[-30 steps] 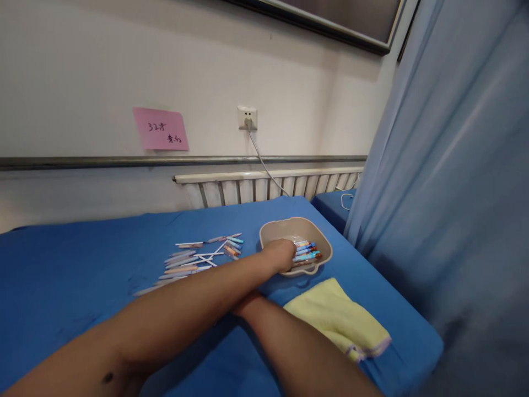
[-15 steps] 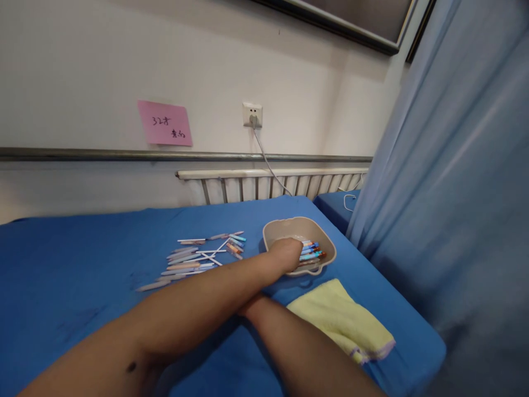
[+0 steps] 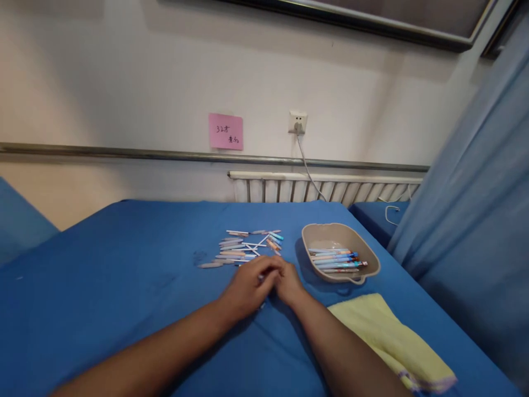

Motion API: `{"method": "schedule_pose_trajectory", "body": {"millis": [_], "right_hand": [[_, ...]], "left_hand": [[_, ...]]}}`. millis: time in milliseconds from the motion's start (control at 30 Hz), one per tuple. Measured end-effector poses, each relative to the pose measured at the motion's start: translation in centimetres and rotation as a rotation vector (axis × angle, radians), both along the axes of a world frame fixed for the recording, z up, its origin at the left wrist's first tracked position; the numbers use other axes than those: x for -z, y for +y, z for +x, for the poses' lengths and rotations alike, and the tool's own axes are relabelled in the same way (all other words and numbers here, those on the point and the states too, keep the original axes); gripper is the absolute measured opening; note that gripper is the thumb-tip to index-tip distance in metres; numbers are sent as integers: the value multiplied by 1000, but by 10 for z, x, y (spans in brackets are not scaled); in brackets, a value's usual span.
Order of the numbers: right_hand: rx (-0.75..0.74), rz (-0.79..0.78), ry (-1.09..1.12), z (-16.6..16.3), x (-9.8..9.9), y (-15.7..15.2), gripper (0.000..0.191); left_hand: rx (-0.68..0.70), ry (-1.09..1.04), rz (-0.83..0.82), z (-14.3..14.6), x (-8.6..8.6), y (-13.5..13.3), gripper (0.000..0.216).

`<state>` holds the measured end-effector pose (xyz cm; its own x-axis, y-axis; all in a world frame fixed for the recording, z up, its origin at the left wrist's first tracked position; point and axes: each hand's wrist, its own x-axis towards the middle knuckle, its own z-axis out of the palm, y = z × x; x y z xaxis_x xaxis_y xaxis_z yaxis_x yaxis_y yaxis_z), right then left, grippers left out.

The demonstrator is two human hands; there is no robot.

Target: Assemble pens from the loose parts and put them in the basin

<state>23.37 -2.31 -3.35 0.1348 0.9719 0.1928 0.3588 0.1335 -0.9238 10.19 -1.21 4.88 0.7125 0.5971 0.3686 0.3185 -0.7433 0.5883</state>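
My left hand [image 3: 247,286] and my right hand [image 3: 289,284] meet on the blue table [image 3: 124,264], fingers curled together around a small pen part I can barely see. Just beyond them lies a scatter of pens and loose pen parts [image 3: 248,249]. To the right stands a beige tray [image 3: 363,255] with several assembled pens [image 3: 336,260] lying in it.
A folded yellow cloth [image 3: 392,342] lies at the near right of the table. A blue curtain [image 3: 475,220] hangs on the right. Behind the table are a radiator [image 3: 322,188], a wall socket with a cable [image 3: 298,122] and a pink note [image 3: 225,132].
My left hand has come out of the beige tray and back to the middle, where it now meets my right hand. The view has shifted left.
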Motion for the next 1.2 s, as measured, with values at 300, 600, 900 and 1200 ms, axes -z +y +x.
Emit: {"method": "schedule_pose_trajectory", "body": {"millis": [300, 600, 900, 1200], "right_hand": [[260, 54, 111, -3, 27, 16, 26], [236, 173, -359, -18, 18, 32, 19], [88, 112, -500, -25, 15, 42, 16], [75, 34, -563, -27, 16, 39, 21]], "left_hand": [[-695, -216, -270, -139, 50, 65, 35], [-581, -263, -379, -134, 68, 75, 30], [-553, -345, -487, -132, 72, 78, 27], [-484, -257, -506, -130, 66, 69, 26]]}}
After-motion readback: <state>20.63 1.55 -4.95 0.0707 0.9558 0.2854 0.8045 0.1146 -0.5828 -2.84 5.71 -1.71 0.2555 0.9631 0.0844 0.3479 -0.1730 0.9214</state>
